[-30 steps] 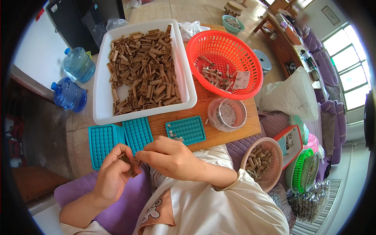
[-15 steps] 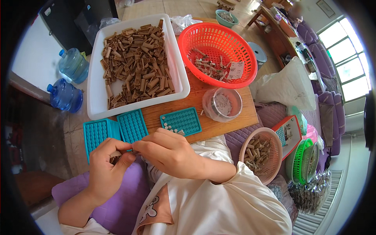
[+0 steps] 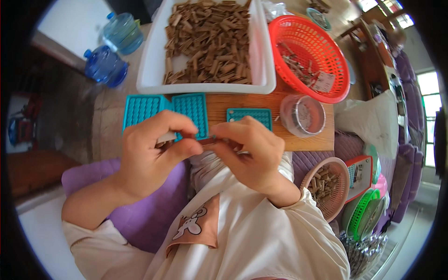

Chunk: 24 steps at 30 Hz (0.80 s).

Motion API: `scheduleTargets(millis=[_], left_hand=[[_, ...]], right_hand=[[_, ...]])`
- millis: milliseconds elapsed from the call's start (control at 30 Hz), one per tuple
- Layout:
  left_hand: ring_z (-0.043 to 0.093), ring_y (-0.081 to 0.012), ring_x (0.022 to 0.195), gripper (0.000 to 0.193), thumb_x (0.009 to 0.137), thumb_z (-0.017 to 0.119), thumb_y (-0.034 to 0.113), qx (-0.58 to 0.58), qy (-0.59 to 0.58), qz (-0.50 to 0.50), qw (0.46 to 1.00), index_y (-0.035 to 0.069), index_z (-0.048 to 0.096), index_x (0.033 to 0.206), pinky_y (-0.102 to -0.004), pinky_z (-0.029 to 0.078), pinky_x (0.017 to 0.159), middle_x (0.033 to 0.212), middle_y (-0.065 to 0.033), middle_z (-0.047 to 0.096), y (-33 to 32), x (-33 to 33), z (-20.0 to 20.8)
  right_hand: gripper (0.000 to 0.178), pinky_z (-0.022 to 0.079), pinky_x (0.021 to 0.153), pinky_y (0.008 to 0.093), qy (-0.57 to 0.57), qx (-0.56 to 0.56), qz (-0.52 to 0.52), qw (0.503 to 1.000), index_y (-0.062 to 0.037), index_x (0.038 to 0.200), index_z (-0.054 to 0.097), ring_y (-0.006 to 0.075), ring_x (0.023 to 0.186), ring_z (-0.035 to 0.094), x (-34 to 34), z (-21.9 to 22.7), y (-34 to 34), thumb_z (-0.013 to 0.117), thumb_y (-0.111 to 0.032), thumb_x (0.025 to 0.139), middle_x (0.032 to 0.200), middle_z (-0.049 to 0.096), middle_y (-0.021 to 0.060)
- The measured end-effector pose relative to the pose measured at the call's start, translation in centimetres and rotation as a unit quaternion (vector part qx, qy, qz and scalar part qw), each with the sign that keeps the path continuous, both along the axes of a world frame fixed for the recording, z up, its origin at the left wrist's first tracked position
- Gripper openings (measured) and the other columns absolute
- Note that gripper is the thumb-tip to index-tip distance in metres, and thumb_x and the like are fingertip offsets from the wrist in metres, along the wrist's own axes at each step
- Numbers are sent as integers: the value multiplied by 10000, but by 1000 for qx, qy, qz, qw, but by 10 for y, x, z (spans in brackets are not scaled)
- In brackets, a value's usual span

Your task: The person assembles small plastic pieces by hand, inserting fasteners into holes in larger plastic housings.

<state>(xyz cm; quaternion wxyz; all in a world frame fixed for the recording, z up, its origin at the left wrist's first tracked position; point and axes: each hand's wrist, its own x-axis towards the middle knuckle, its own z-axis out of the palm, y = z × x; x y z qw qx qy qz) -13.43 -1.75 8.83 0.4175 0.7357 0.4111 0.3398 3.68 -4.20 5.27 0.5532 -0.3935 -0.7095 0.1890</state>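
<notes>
Left hand (image 3: 151, 156), right hand (image 3: 254, 151) parted slightly | each grip pinched on one brown piece (image 3: 206, 141) | two blue jugs (image 3: 105, 68)

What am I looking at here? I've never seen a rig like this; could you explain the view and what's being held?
There is no machine: these are a person's bare hands, the left hand and the right hand. The view looks down from a wide fisheye camera worn on the person's head, so straight edges bend.

On the brown wooden table sit a white rectangular plastic tub of small brown pieces, a red round perforated plastic basket, a round translucent-looking container and a teal rectangular dimpled tray.

Between them, the fingertips pinch a small brownish piece, too blurred to identify.
</notes>
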Motion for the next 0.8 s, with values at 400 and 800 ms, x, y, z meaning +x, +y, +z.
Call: scheduleTargets(millis=[400, 800], left_hand=[[470, -36, 568, 192, 739, 608, 134, -64, -91, -6, 994, 18, 504, 851, -172, 378, 492, 693, -16, 534, -1, -4, -1], [500, -157, 967, 436, 806, 529, 255, -198, -217, -16, 956, 29, 350, 1132, -264, 418, 802, 1039, -86, 509, 5, 5, -8]], right_hand=[[275, 370, 428, 233, 14, 27, 7, 1000, -25, 809, 578, 136, 512, 485, -8, -4, 4, 653, 55, 557, 672, 560, 51], [190, 286, 384, 169, 215, -120, 21, 969, -28, 781, 551, 35, 434, 378, -14, -11, 10, 649, 32, 630, 595, 507, 6]])
